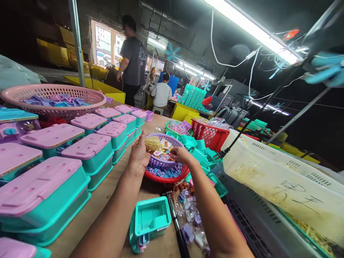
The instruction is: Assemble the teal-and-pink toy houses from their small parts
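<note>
Left hand (139, 152) pinches cards at the purple basket (161, 162); right hand (180, 154) grips its 3 o'clock rim. Perched on the red basket (168, 176), it may tip and spill.

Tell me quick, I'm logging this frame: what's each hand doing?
Left hand: holding a yellow comb-like piece over the purple basket.
Right hand: reaching into that basket; grip cannot be told.

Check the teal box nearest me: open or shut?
Open. The teal box has no pink lid, and its inner compartments show from above, unlike the lidded boxes stacked at left.
</note>
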The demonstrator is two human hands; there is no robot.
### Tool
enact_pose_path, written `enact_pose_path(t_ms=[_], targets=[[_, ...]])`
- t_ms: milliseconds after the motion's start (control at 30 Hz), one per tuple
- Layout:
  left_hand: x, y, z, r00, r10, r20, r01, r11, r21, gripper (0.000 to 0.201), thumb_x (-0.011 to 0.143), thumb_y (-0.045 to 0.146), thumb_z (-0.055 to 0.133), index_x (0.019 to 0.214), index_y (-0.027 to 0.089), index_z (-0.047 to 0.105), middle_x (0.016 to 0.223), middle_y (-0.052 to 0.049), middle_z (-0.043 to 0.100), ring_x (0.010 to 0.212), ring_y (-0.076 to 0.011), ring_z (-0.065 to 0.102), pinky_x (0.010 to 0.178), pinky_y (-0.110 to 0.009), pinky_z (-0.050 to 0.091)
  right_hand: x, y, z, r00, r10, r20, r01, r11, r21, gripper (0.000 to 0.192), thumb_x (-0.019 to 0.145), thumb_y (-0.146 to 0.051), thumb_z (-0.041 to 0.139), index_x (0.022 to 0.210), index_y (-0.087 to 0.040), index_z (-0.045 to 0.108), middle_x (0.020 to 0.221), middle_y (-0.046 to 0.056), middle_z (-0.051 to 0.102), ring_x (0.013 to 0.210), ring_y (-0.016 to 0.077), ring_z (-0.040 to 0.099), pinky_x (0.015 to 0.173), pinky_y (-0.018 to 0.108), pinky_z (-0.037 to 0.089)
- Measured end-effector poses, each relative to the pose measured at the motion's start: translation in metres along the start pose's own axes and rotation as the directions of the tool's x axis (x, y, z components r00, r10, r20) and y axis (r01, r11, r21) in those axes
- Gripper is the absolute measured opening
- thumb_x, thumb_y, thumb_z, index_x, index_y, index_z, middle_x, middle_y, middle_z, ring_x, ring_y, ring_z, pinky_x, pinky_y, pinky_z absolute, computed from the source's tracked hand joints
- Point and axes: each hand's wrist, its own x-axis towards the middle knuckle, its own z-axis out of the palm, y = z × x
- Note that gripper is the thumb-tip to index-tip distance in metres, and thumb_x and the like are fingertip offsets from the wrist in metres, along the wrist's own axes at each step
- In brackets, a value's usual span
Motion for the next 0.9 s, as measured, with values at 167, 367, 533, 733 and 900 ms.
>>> enact_pose_path(t_ms=[167,367,533,733,900], targets=[[-0.011,0.003,0.003,0.999,0.005,0.043,-0.006,1.0,0.004,0.039,0.07,0.044,0.079,0.089,0.014,0.063,0.074,-0.003,0.071,0.071,-0.0176,0.07,0.067,-0.028,0.057,0.02,-0.01,-0.001,0.977,0.071,0.199,-0.058,0.996,-0.069,0.027,0.095,-0.037,0.057,0.115,-0.019,0.062,0.12,0.007,0.062,0.102,0.0189,0.063,0.088,0.039,0.055],[-0.004,0.007,-0.004,1.0,0.013,-0.027,-0.013,1.0,-0.021,0.033,0.072,0.04,0.078,0.088,0.016,0.062,0.073,0.0,0.069,0.069,-0.0156,0.069,0.067,-0.027,0.057,0.032,-0.011,0.009,0.988,0.136,0.073,-0.135,0.991,-0.01,0.028,0.094,-0.037,0.058,0.117,-0.02,0.061,0.121,0.007,0.062,0.103,0.0191,0.063,0.088,0.038,0.055],[0.005,0.004,-0.009,0.998,-0.008,-0.06,0.006,0.999,-0.033,0.029,0.077,0.039,0.074,0.09,0.017,0.061,0.076,0.0,0.07,0.069,-0.016,0.069,0.068,-0.03,0.058,0.02,-0.008,0.009,0.948,0.114,-0.296,-0.054,0.977,0.204,0.023,0.096,-0.032,0.053,0.105,-0.015,0.066,0.104,0.007,0.068,0.093,0.0174,0.064,0.084,0.034,0.053],[0.002,0.002,-0.001,0.999,-0.021,-0.05,0.019,0.999,-0.039,0.029,0.078,0.041,0.074,0.085,0.016,0.061,0.072,0.0,0.07,0.067,-0.0158,0.069,0.067,-0.028,0.058,-0.03,-0.033,-0.01,0.774,0.055,-0.63,0.21,0.918,0.338,0.029,0.098,-0.037,0.045,0.105,-0.02,0.067,0.104,0.007,0.065,0.1,0.017,0.061,0.086,0.029,0.05],[-0.015,-0.004,0.006,0.997,-0.032,0.075,0.03,0.999,0.036,0.035,0.079,0.048,0.071,0.083,0.014,0.062,0.069,-0.002,0.069,0.063,-0.0148,0.067,0.057,-0.022,0.054,-0.065,-0.074,-0.004,0.66,-0.074,-0.747,0.532,0.749,0.396,0.014,0.089,-0.036,0.064,0.094,-0.025,0.073,0.134,0.005,0.055,0.13,0.0205,0.048,0.11,0.039,0.038]])
